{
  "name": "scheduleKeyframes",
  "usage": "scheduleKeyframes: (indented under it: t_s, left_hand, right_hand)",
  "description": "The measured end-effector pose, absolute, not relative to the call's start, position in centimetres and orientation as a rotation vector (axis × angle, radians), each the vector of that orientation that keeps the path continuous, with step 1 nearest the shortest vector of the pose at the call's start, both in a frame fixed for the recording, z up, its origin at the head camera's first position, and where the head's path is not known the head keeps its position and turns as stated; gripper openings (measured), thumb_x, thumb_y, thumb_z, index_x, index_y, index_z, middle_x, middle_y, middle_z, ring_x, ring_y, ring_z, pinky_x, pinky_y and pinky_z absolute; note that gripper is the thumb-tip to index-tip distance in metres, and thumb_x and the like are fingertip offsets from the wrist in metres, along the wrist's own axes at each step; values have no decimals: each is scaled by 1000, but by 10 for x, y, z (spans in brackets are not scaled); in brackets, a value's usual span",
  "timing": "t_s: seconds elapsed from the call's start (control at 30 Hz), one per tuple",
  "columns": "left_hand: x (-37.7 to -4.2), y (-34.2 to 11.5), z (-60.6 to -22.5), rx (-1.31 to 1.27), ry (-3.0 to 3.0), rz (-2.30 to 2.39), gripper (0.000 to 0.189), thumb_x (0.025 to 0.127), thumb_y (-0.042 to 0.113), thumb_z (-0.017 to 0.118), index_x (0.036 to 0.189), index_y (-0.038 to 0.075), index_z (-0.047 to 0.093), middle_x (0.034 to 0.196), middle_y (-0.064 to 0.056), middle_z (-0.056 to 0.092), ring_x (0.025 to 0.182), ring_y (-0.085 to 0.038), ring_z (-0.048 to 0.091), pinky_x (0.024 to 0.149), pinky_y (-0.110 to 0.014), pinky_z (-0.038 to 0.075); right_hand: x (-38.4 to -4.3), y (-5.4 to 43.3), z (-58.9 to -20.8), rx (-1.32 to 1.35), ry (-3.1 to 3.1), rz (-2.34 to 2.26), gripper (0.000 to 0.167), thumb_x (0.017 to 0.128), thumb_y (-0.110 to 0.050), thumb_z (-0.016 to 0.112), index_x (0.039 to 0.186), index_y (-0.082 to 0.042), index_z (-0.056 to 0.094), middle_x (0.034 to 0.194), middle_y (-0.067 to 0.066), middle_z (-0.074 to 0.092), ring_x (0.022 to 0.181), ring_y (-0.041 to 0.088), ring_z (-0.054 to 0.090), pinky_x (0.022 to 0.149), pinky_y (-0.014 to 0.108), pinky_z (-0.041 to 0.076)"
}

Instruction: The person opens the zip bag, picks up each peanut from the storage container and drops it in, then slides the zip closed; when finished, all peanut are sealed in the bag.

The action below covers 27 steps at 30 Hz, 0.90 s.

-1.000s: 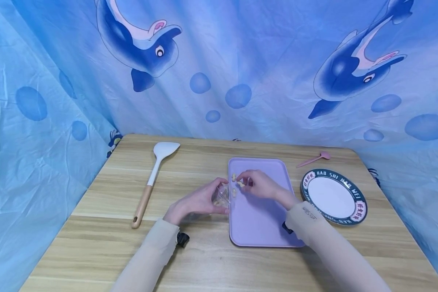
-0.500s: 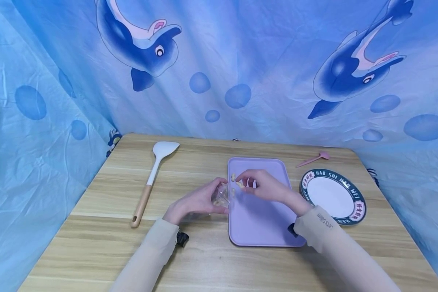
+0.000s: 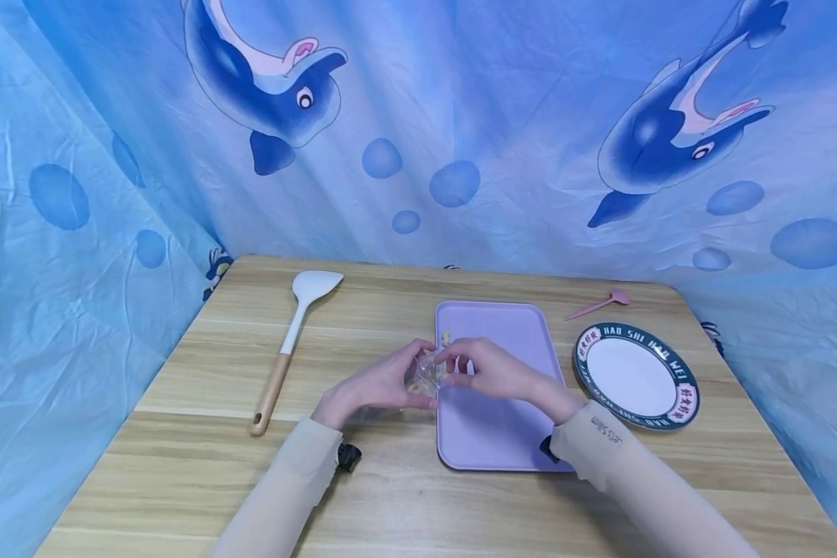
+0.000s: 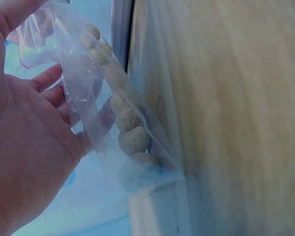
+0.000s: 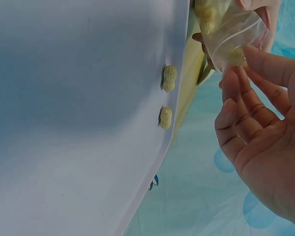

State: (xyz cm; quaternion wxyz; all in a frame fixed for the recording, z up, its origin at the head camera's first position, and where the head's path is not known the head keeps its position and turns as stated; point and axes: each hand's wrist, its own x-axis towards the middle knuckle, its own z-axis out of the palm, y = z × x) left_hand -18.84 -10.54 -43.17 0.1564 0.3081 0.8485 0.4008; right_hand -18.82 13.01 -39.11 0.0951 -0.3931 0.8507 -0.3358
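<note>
The right hand (image 3: 484, 368) had moved to the clear plastic bag (image 3: 421, 375) of tan peanuts (image 4: 132, 140), apparently furthering the filling; whether its fingers pinched anything was unclear. The left hand (image 3: 380, 381) gripped the bag beside the rectangular lilac tray (image 3: 505, 426), where two more peanuts (image 5: 169, 78) lay.

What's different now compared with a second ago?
The right hand has moved left, from over the purple tray to the mouth of the clear bag. A peanut shows there beside its thumb, likely the one it pinched earlier; whether it is still gripped, I can't tell. The left hand still holds the bag; the spatula, plate and pink spoon stayed put.
</note>
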Motion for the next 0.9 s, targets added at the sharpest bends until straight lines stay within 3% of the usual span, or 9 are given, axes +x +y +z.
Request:
scheduleKeyframes:
  t_s: [0.6, 0.9]
  left_hand:
    - [-189, -105, -433, 869, 2433, 1152, 94, 74, 34, 89, 149, 11, 36, 123, -1, 56, 109, -16, 56, 97, -37, 45]
    - [-189, -106, -433, 879, 2448, 1141, 97, 74, 36, 89, 150, 11, 34, 125, -4, 55, 111, -18, 56, 98, -39, 45]
  right_hand:
    - [-189, 134, -392, -1144, 2541, -992, 27, 89, -6, 74, 115, -1, 69, 91, -4, 64, 81, 11, 60, 68, 27, 53]
    - [-196, 138, -393, -1133, 2556, -1009, 27, 88, -2, 74, 114, 1, 69, 91, 4, 67, 80, 14, 61, 68, 31, 54]
